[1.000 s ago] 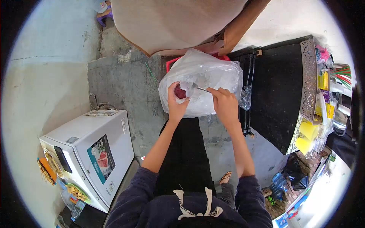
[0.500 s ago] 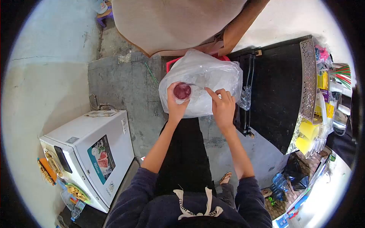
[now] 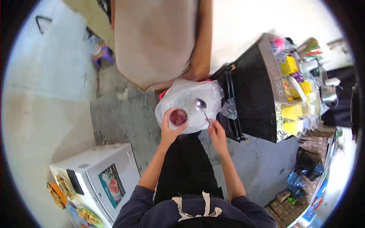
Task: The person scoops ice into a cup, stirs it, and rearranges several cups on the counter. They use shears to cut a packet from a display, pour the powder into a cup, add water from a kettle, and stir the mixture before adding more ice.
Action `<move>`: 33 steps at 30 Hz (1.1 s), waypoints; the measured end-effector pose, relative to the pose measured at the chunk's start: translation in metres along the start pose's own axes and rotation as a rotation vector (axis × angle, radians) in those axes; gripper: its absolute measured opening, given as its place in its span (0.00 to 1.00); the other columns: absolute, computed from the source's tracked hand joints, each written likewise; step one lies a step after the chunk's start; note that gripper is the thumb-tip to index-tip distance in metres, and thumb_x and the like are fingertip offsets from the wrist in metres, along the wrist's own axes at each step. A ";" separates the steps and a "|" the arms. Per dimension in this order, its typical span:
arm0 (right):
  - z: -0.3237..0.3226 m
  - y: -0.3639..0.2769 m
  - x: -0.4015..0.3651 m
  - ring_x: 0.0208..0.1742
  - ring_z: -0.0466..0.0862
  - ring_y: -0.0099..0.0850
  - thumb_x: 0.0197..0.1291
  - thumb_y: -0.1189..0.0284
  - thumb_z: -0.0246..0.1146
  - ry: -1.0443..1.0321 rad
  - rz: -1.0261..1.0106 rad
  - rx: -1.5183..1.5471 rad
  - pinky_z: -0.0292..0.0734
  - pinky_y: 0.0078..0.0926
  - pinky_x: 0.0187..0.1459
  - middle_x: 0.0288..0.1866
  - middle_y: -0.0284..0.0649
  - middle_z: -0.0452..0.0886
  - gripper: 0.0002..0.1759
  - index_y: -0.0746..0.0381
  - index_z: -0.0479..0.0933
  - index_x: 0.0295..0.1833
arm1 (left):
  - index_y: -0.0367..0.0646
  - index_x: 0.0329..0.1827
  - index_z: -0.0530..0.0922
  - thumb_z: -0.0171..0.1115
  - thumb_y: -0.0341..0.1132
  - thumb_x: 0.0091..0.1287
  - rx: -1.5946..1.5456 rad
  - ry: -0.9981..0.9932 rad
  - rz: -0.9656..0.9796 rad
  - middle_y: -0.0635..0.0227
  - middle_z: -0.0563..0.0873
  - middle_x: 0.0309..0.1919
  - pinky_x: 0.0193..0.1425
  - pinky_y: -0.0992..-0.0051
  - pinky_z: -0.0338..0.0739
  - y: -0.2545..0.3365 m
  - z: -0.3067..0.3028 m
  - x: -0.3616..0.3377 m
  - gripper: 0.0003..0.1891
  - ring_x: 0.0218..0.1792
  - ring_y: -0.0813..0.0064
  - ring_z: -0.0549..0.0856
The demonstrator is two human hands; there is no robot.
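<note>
My left hand (image 3: 169,128) is wrapped round a small clear cup (image 3: 178,117) with dark red contents, held above the white plastic bag (image 3: 192,91). A metal spoon (image 3: 201,105) is gripped by its handle in my right hand (image 3: 217,133). Its shiny bowl points away from me, over the bag and to the right of the cup, apart from it. Beneath the bag, a bit of a red rim (image 3: 162,94) shows; the rest of what supports the bag is hidden.
A black cabinet (image 3: 254,87) stands to the right, with yellow cups (image 3: 292,113) and packets on its top. A white fridge (image 3: 110,182) at lower left carries plates of food. A cloth-covered piece (image 3: 154,41) hangs or stands ahead, beyond the bag.
The spoon has come away from the cup to the right, its bowl now fully visible. My view has shifted, and both hands appear lower in it. The left hand still holds the cup.
</note>
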State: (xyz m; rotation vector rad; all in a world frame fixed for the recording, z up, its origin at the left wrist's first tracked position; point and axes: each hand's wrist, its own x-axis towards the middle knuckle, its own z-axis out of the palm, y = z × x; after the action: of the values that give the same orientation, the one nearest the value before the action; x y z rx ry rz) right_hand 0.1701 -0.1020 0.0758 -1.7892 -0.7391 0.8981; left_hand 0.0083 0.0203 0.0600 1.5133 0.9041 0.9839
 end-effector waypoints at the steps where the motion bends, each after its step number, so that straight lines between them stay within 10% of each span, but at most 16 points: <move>1: -0.005 -0.003 -0.013 0.26 0.69 0.18 0.66 0.71 0.54 -0.020 0.091 0.156 0.65 0.16 0.28 0.29 0.30 0.73 0.15 0.64 0.72 0.56 | 0.38 0.56 0.70 0.77 0.30 0.42 0.017 -0.050 0.026 0.63 0.74 0.53 0.62 0.70 0.66 0.011 0.000 -0.001 0.35 0.56 0.69 0.74; 10: -0.082 -0.038 -0.115 0.23 0.64 0.13 0.67 0.71 0.53 0.046 0.168 0.662 0.56 0.10 0.23 0.30 0.27 0.70 0.16 0.61 0.71 0.58 | 0.39 0.54 0.72 0.78 0.30 0.41 -0.080 -0.457 0.014 0.65 0.77 0.50 0.60 0.72 0.69 0.077 0.054 -0.048 0.34 0.52 0.71 0.76; 24: -0.335 0.013 -0.305 0.25 0.70 0.12 0.63 0.73 0.59 0.693 -0.022 0.541 0.64 0.11 0.28 0.28 0.31 0.80 0.09 0.65 0.76 0.46 | 0.39 0.56 0.69 0.77 0.30 0.44 -0.261 -0.898 0.094 0.66 0.73 0.50 0.59 0.73 0.69 0.149 0.305 -0.186 0.35 0.53 0.73 0.74; 33: -0.503 -0.032 -0.344 0.22 0.78 0.22 0.51 0.73 0.67 0.813 -0.266 -0.559 0.65 0.19 0.29 0.24 0.34 0.81 0.04 0.60 0.81 0.33 | 0.38 0.53 0.69 0.76 0.28 0.43 -0.260 -0.878 0.350 0.62 0.73 0.50 0.58 0.73 0.70 0.212 0.484 -0.223 0.33 0.52 0.70 0.75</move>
State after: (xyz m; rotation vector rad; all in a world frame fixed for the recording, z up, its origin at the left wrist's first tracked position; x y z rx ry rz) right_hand 0.3997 -0.6107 0.3232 -2.2225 -0.6833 -0.2720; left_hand 0.3829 -0.3911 0.1983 1.6681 -0.1096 0.5317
